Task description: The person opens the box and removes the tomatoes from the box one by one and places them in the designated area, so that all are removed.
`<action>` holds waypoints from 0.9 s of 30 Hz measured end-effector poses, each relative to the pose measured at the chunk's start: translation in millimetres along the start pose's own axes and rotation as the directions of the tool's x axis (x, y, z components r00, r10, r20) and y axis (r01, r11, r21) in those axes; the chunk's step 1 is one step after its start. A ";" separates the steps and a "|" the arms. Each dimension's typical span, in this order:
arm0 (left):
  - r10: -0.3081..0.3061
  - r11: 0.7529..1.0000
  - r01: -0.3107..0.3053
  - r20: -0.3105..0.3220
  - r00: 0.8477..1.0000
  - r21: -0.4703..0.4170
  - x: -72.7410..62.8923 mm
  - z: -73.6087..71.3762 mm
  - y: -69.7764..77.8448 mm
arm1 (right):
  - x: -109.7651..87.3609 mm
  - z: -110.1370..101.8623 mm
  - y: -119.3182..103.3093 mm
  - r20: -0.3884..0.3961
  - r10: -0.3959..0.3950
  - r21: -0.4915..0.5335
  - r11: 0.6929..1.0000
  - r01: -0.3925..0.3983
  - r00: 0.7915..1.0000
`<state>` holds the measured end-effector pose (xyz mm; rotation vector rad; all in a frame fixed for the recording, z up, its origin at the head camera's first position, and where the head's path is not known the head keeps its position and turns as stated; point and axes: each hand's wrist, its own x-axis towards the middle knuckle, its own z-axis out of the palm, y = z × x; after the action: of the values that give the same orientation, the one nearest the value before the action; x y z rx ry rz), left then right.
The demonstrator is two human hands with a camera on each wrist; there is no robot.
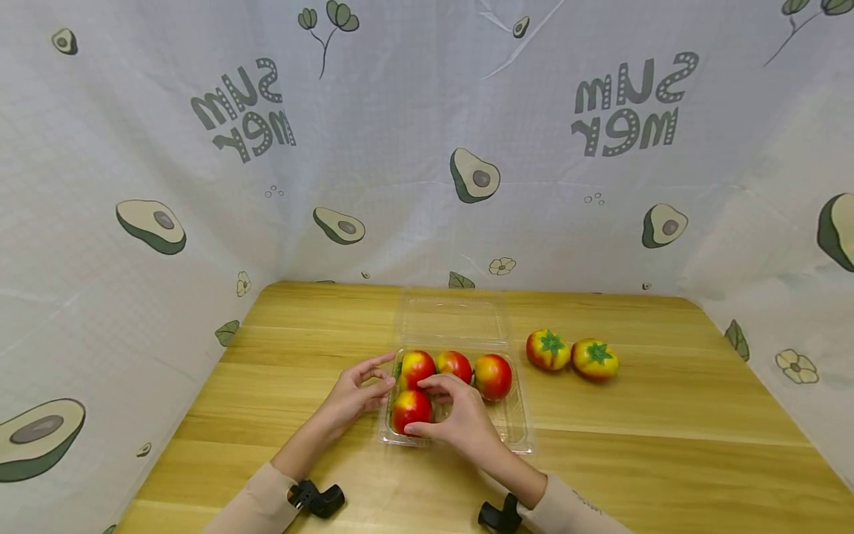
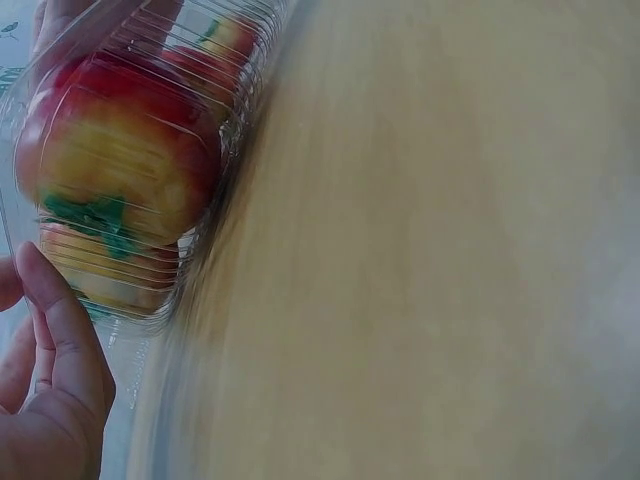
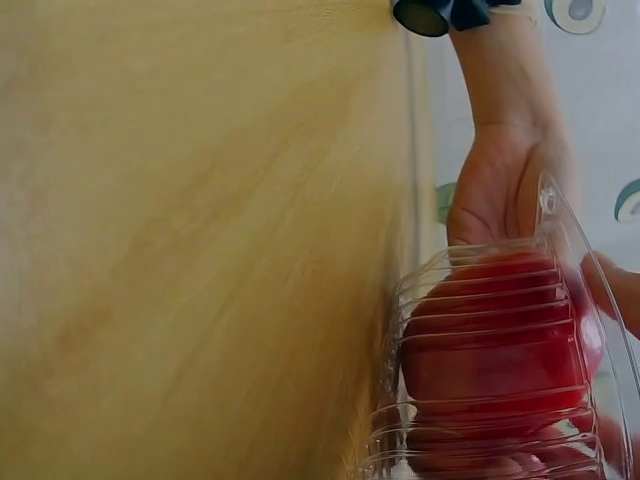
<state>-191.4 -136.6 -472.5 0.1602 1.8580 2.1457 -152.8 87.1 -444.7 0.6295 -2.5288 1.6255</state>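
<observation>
A clear plastic clamshell box (image 1: 510, 426) lies with its lid laid back on the table. Three red and yellow tomatoes stand in its back row, the rightmost tomato (image 1: 493, 377) included. At the front left of the box, my right hand (image 1: 460, 415) holds another tomato (image 1: 410, 410) between thumb and fingers. My left hand (image 1: 360, 389) is at the left rim of the box, fingertips right at the wall. In the left wrist view, a tomato (image 2: 120, 150) with a green leafy top shows through the ribbed wall; the right wrist view shows red fruit (image 3: 490, 340) likewise.
Two more tomatoes with green tops, a left one (image 1: 548, 350) and a right one (image 1: 595, 360), rest on the wooden table (image 1: 640, 423) right of the box. The transparent lid (image 1: 454, 319) extends toward the back edge. A printed curtain (image 1: 400, 148) surrounds the table.
</observation>
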 end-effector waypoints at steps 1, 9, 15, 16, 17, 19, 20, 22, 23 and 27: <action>-0.001 1.000 0.001 0.000 1.000 0.001 0.0 0.0 -0.1 | -0.2 0.3 0.2 0.000 -0.002 -0.002 1.000 0.002 1.000; -0.006 1.000 0.006 -0.006 1.000 0.006 0.5 0.4 -0.2 | -0.7 1.4 -2.2 0.001 0.002 -0.028 1.000 -0.001 1.000; -0.009 1.000 0.009 -0.014 1.000 -0.003 0.7 1.5 1.0 | 0.7 2.1 -0.6 0.012 0.001 -0.059 0.998 -0.001 1.000; -0.009 1.000 0.009 -0.014 1.000 -0.005 0.7 1.7 1.3 | 1.0 2.2 -0.3 0.013 0.002 -0.062 0.998 -0.001 1.000; -0.009 1.000 0.009 -0.014 1.000 -0.007 0.6 1.7 1.4 | 1.1 2.3 0.0 0.015 0.004 -0.061 0.998 -0.003 1.000; -0.010 1.000 0.010 -0.012 1.000 -0.012 0.6 1.7 1.5 | 1.0 2.3 0.4 0.018 0.009 -0.063 0.998 -0.007 1.000; -0.010 1.000 0.010 -0.011 1.000 -0.012 0.5 1.7 1.6 | 0.9 2.4 0.5 0.020 0.012 -0.064 0.998 -0.011 1.000; -0.011 1.000 0.011 -0.009 1.000 -0.016 0.2 1.7 1.7 | 0.5 2.2 0.7 0.025 0.021 -0.066 0.998 -0.019 0.999; -0.012 1.000 0.012 -0.009 1.000 -0.017 0.1 1.7 1.7 | 0.4 2.1 0.9 0.029 0.025 -0.067 0.997 -0.023 0.999; -0.014 1.000 0.014 -0.008 1.000 -0.021 -0.3 1.7 1.9 | 0.2 1.6 1.3 0.051 0.038 -0.081 0.996 -0.034 0.998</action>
<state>-190.9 -135.3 -470.4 0.1339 1.8350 2.1583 -153.2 86.2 -446.5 0.6302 -2.6419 1.5298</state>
